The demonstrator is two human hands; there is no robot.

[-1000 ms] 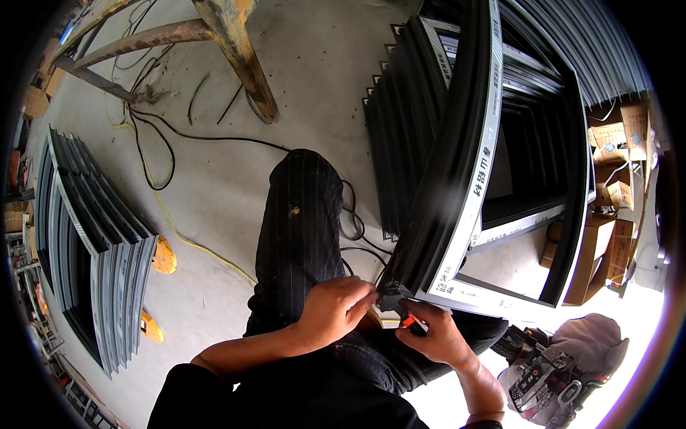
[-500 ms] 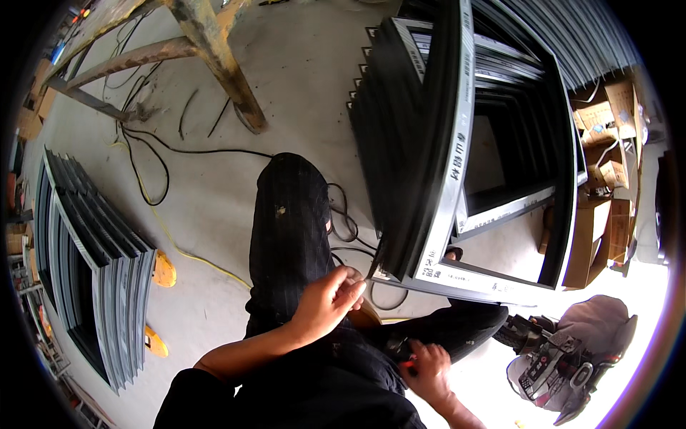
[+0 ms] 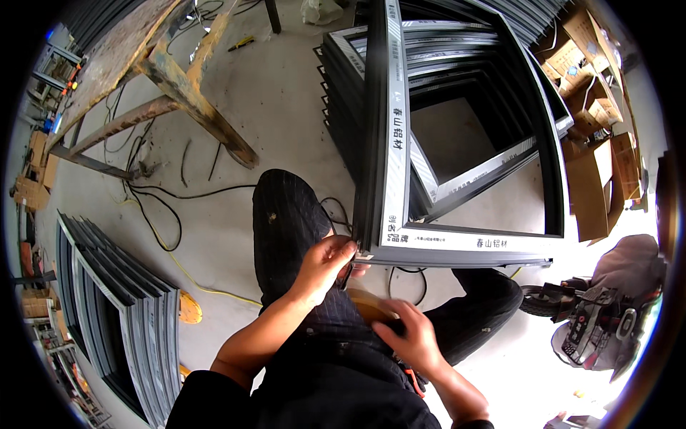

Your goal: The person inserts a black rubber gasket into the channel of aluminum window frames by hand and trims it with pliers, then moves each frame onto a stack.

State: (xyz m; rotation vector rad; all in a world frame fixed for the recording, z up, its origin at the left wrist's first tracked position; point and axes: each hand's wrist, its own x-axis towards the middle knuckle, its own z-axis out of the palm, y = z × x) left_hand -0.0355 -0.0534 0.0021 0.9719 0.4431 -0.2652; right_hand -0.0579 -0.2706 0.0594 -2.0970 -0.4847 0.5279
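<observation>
A grey metal window frame (image 3: 443, 254) with white printed film stands in front of me, its near left corner turned toward my lap. At that corner my left hand (image 3: 325, 268) is closed, thumb and finger pinching a thin black strip (image 3: 347, 274). My right hand (image 3: 411, 334) hovers over my lap, apart from the frame. Its fingers are partly smeared by motion, so whether it holds anything is unclear. Below it, a red-handled tool (image 3: 414, 381) lies against my dark clothing. A brown, blurred curved thing (image 3: 368, 306) shows between my legs.
More frames (image 3: 343, 121) are stacked behind it. Another frame stack (image 3: 143, 322) stands at left on yellow supports. A rusty-legged table (image 3: 207, 118) is far left, with black cables (image 3: 171, 236) on the floor. Cardboard boxes (image 3: 593, 186) and a scooter (image 3: 607, 307) stand at right.
My left hand has come up to the frame's corner with the black strip. My right hand has left the red-handled tool and moved up and inward. The view has shifted.
</observation>
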